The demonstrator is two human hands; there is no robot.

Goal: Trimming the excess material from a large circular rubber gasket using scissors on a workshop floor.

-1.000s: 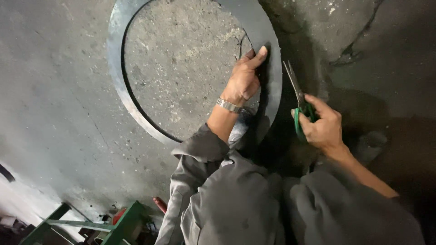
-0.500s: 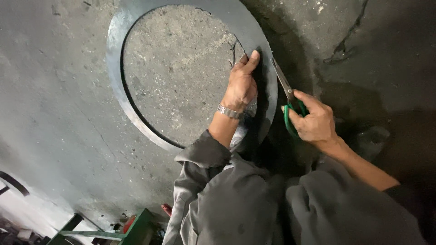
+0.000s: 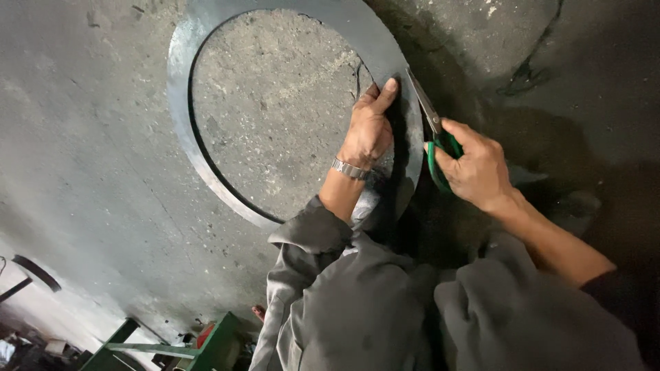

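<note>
Since the earlier frames the scissors (image 3: 427,117) have slid up along the outer edge of the ring (image 3: 180,110), and the left hand (image 3: 368,130) has crept up the band with them, fingers now nearer the top of the curve. The ring is a wide, flat, dark grey band lying on the concrete floor (image 3: 89,206), its open middle showing bare concrete.

The left hand lies palm-down, fingers stretched out and together, pressing the band flat just beside the blades, probably to keep the sheet from lifting or shifting. A watch (image 3: 350,169) sits on that wrist. The right hand (image 3: 474,165) is closed round the green handles, the blades pointing up and away from the person, lying along the ring's outer rim; whether they bite the material cannot be told.

Grey sleeves and knees fill the bottom of the view. A green frame (image 3: 165,347) stands at the lower left
</note>
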